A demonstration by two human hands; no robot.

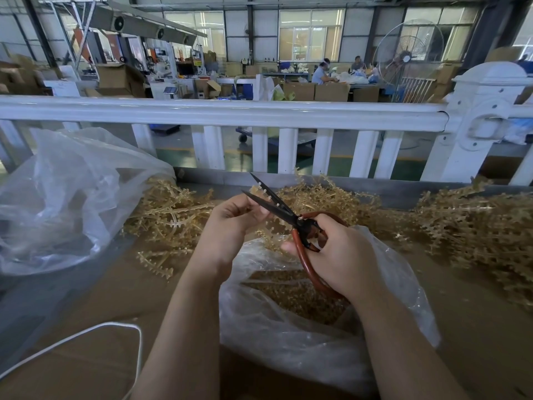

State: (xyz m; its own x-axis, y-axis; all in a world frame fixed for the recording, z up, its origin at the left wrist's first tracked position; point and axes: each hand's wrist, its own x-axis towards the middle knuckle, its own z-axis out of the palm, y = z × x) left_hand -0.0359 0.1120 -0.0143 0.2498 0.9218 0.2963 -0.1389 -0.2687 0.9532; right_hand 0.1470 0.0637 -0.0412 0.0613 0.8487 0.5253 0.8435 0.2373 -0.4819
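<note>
Plastic sprig (256, 189): pinched in left hand (230, 217), at its 1 o'clock, between parted scissors (284, 210) blades. Right hand (337, 255) grips the handles, 4 o'clock.

A white railing (219, 111) crosses the hall; beyond it lie a green floor (340, 166), stacked cardboard boxes (331, 92) and a big standing fan (408, 53) (daylight enters through tall far-wall windows (311, 36)).

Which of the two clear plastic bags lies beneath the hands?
The near bag, holding small tan pieces, lies under the right hand and scissors; the other bag sits crumpled at far left.
</note>
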